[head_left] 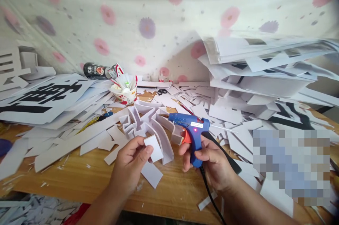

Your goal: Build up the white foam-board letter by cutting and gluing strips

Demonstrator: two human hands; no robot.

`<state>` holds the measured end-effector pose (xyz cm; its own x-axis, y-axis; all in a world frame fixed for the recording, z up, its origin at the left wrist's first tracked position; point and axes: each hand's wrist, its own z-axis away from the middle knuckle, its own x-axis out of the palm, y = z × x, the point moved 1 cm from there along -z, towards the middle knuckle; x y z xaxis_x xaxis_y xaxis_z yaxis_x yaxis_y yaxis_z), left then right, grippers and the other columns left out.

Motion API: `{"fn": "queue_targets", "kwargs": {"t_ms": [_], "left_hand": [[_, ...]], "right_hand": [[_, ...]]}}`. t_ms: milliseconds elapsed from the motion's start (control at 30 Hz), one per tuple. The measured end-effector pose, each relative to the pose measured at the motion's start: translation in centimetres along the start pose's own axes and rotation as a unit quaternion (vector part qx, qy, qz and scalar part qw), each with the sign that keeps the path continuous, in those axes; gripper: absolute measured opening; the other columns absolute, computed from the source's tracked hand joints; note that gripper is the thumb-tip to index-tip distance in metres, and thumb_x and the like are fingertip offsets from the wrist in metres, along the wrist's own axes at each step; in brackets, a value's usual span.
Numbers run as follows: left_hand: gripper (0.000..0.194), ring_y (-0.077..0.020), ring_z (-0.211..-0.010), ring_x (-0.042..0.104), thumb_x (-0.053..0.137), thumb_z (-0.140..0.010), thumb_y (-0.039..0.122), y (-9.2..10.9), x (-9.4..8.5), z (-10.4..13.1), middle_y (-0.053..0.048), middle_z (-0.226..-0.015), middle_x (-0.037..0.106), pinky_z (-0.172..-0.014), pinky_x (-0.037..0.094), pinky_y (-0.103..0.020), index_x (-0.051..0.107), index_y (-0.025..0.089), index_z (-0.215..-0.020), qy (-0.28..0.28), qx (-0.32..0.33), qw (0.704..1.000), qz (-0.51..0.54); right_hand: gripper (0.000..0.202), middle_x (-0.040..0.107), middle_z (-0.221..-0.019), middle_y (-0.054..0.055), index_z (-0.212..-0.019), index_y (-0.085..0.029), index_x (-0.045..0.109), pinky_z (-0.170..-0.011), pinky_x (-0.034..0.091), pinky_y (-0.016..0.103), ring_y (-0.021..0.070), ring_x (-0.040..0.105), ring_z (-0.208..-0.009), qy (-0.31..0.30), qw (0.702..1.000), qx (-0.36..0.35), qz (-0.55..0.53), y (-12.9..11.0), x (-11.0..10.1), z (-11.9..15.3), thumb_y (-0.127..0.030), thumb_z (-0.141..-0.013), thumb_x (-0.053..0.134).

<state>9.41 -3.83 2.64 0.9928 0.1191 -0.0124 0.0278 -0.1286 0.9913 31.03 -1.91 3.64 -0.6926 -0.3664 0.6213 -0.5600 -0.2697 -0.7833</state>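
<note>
My left hand (132, 165) pinches a small white foam board piece (154, 148) between thumb and fingers. In my right hand (212, 159) is a blue hot glue gun (194, 126) with an orange trigger, its nozzle pointing left and its small light glowing red. A clear glue stick (225, 128) sticks out of its back end, and a black cord (208, 189) hangs from the handle. Just behind both hands stands a white hollow character form (159, 129) made of upright strips. A loose white strip (152, 175) lies below the left hand.
A paper bowl (124, 95) holds packets, with a dark can (95, 71) lying behind it. Black scissors (162, 92) lie further back. White sheets with black characters (50, 98) are stacked left; a tall stack of white boards (259, 66) stands right. Offcuts cover much of the wooden table (92, 182).
</note>
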Motion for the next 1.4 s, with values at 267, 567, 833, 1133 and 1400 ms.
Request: {"fn": "queue_targets", "kwargs": {"t_ms": [267, 567, 833, 1133, 1400], "left_hand": [[0.025, -0.0114, -0.052, 0.051, 0.070, -0.078, 0.039, 0.9, 0.9, -2.7, 0.001, -0.060, 0.056, -0.049, 0.043, -0.022, 0.059, 0.017, -0.074, 0.027, 0.006, 0.997, 0.074], [0.027, -0.0091, -0.054, 0.055, 0.070, -0.082, 0.041, -0.9, 1.4, -2.2, 0.001, -0.063, 0.060, -0.052, 0.044, -0.018, 0.061, 0.016, -0.075, -0.059, -0.047, 0.987, 0.143], [0.032, -0.0094, -0.050, 0.052, 0.076, -0.076, 0.041, 0.1, 1.9, -2.2, 0.001, -0.058, 0.059, -0.048, 0.044, -0.019, 0.059, 0.014, -0.072, -0.080, -0.099, 0.968, 0.217], [0.032, -0.0083, -0.049, 0.052, 0.075, -0.077, 0.040, 0.0, 2.0, -2.0, 0.000, -0.058, 0.060, -0.048, 0.044, -0.017, 0.060, 0.013, -0.072, -0.112, -0.095, 0.960, 0.240], [0.030, -0.0083, -0.049, 0.053, 0.072, -0.081, 0.039, -0.3, 1.8, -2.1, 0.000, -0.058, 0.060, -0.049, 0.045, -0.017, 0.060, 0.013, -0.073, -0.123, -0.091, 0.957, 0.245]], "right_hand": [[0.042, 0.054, -0.044, -0.007, -0.096, -0.014, 0.064, -0.059, 0.048, 0.029, 0.0097, 0.049, -0.038, -0.002, 1.000, 0.024, 0.018, 1.0, -0.1, 0.5, -0.045, -0.070, 0.078], [0.035, 0.061, -0.062, 0.000, -0.080, -0.018, 0.065, -0.060, 0.042, 0.025, 0.0129, 0.054, -0.059, 0.080, 0.989, 0.083, 0.093, 1.2, -0.2, 1.0, -0.040, -0.061, 0.084], [0.032, 0.060, -0.066, 0.002, -0.075, -0.019, 0.062, -0.061, 0.044, 0.028, 0.0160, 0.053, -0.063, 0.083, 0.984, 0.069, 0.143, 1.0, -0.1, 1.2, -0.044, -0.065, 0.079], [0.033, 0.053, -0.070, 0.000, -0.075, -0.019, 0.060, -0.059, 0.039, 0.026, 0.0136, 0.047, -0.063, 0.096, 0.979, 0.067, 0.167, 1.3, -0.4, 1.4, -0.044, -0.066, 0.079], [0.024, 0.055, -0.072, 0.000, -0.075, -0.018, 0.063, -0.062, 0.041, 0.025, 0.0135, 0.048, -0.067, 0.081, 0.985, 0.038, 0.146, 1.7, -0.6, 1.4, -0.036, -0.071, 0.079]]}}
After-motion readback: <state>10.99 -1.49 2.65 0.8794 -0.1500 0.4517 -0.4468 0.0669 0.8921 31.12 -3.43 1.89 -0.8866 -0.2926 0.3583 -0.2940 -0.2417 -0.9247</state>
